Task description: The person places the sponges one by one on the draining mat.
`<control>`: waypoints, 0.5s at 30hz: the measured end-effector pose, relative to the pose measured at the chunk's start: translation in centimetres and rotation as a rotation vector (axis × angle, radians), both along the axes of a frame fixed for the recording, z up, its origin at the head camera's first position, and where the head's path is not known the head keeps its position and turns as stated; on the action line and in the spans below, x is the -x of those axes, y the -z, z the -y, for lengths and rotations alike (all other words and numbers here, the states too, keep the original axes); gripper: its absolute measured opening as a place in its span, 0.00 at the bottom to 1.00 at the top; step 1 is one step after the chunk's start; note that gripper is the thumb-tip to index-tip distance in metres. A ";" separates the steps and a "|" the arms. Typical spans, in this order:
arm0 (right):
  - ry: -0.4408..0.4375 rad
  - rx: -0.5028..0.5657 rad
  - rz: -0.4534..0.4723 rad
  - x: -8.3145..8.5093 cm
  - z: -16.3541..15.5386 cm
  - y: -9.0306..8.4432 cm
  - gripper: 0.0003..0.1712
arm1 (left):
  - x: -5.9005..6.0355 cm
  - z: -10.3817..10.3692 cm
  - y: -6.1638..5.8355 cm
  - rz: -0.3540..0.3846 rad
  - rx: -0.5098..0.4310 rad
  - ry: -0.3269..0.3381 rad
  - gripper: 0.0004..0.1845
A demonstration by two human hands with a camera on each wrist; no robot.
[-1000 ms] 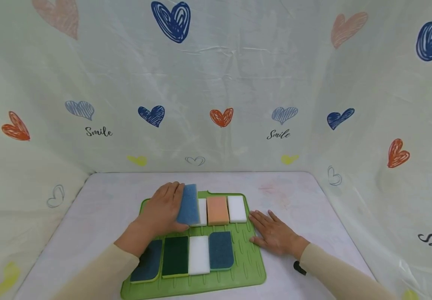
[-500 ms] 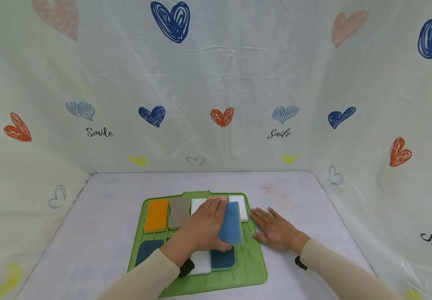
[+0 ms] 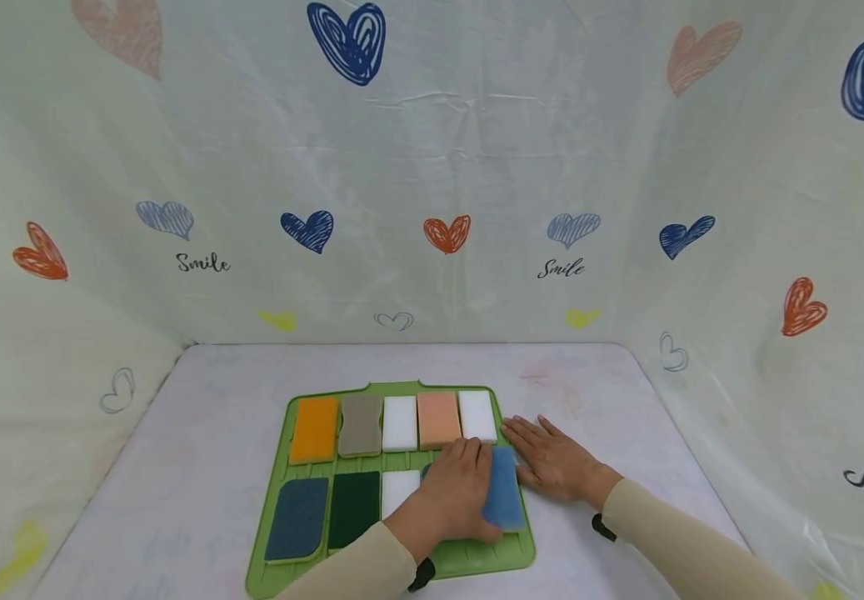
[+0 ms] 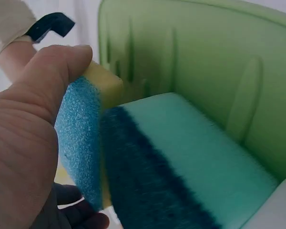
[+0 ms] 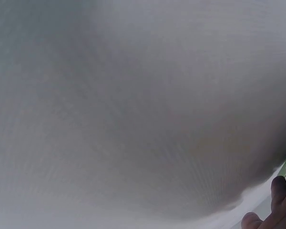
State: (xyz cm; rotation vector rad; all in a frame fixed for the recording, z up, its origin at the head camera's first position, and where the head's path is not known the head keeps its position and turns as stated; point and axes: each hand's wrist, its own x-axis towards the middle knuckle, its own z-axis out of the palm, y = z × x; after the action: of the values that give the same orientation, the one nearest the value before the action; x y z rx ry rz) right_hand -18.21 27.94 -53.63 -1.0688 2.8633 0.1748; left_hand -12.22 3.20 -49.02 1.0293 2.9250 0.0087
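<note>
My left hand (image 3: 450, 492) grips a light-blue sponge (image 3: 503, 490) with a yellow layer, over the right end of the front row on a green tray (image 3: 491, 562). In the left wrist view, the thumb lies on the top edge of this sponge and the fingers curl below it. Right beside it is a teal sponge (image 4: 190, 138) with a dark-blue face, mostly covered by my hand in the head view. Whether the held sponge touches the tray cannot be told. My right hand (image 3: 555, 462) rests flat on the table, fingertips at the tray's right edge.
The tray's back row has orange (image 3: 314, 429), grey (image 3: 361, 425), white (image 3: 400, 423), peach (image 3: 439, 419) and white (image 3: 477, 416) sponges. In front lie dark-blue (image 3: 297, 518), dark-green (image 3: 355, 508) and white (image 3: 398, 490) ones. A heart-printed curtain (image 3: 402, 167) surrounds the table.
The light-blue sponge has travelled in my left hand from the back row rightward and toward me, to the front row's right end. My right hand has stayed nearly in place.
</note>
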 end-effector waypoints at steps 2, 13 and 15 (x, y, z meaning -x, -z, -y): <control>0.003 0.019 0.005 0.0 0.0 -0.1 0.38 | 0.0 0.0 0.4 0.001 0.023 -0.012 0.65; 0.007 0.049 0.019 0.2 0.0 0.0 0.42 | -0.1 0.2 1.6 0.035 0.075 -0.038 0.67; 0.006 0.055 0.021 0.2 0.0 0.1 0.42 | 0.0 0.1 1.6 0.042 0.075 -0.039 0.67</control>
State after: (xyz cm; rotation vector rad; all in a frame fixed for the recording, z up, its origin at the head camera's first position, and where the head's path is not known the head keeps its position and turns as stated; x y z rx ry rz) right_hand -18.36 27.93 -53.68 -1.0645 2.8682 0.0841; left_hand -12.18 3.11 -50.66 0.9490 2.8832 -0.0770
